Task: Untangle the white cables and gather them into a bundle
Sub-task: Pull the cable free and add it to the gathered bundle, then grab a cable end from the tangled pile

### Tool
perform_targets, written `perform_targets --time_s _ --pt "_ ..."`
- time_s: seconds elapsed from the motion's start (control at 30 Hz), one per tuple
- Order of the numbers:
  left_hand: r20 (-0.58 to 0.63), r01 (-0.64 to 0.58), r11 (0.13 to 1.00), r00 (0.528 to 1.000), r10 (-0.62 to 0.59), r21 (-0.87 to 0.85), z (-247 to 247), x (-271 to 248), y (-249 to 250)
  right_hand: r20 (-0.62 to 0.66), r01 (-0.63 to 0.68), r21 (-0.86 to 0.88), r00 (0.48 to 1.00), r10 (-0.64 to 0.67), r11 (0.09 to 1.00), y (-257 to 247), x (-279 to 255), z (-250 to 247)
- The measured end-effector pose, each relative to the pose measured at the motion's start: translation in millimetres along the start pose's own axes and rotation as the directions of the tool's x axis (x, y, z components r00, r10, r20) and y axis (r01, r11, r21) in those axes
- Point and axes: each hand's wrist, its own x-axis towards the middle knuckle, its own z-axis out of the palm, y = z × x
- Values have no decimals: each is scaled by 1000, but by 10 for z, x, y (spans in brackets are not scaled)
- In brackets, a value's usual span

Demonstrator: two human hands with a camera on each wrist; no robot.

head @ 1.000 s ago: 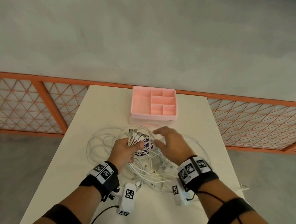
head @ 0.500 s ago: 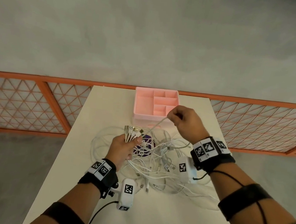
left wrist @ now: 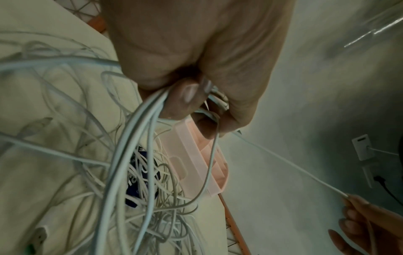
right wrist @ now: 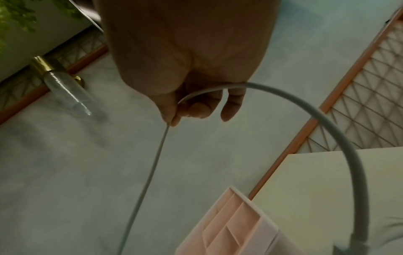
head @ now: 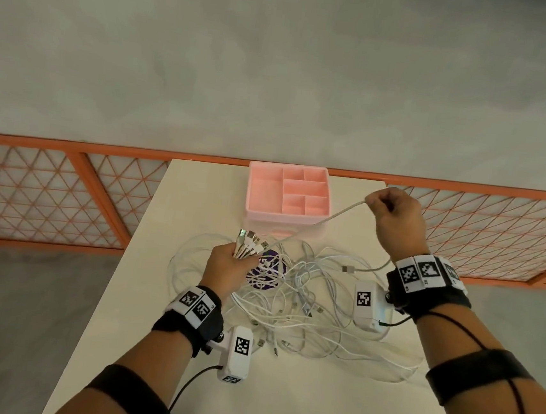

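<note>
A tangle of white cables [head: 302,306] lies on the cream table [head: 199,199], partly over a purple disc [head: 267,273]. My left hand [head: 229,266] grips several cable ends, their USB plugs [head: 251,238] fanned upward; in the left wrist view the held cables [left wrist: 135,138] run out from under its fingers [left wrist: 185,96]. My right hand [head: 394,215] is raised at the right of the pink tray and pinches one white cable [head: 327,218] stretched taut toward the left hand. In the right wrist view that cable [right wrist: 152,172] leaves the fingertips [right wrist: 172,119] and its tail loops back behind the hand.
A pink compartment tray [head: 288,191] stands at the table's far edge, right behind the tangle. An orange lattice railing [head: 66,193] runs behind the table on both sides. Grey floor lies beyond. Bare tabletop [head: 312,404] shows near me.
My right hand reached into the pile, pinched one cable and has drawn it up and to the right until taut. My left hand stayed in place with the plugs.
</note>
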Motion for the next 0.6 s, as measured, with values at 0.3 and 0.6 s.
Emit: perform_targets --time_s 0.3,0.6 --pt "-7 -11 1000 1000 11 1 -50 -22 30 -43 -191 -224 982 186 956 517 -6 -90" --pt "119 -12 999 993 5 51 -5 -88 28 572 188 -221 820 -29 957 123 -711 781"
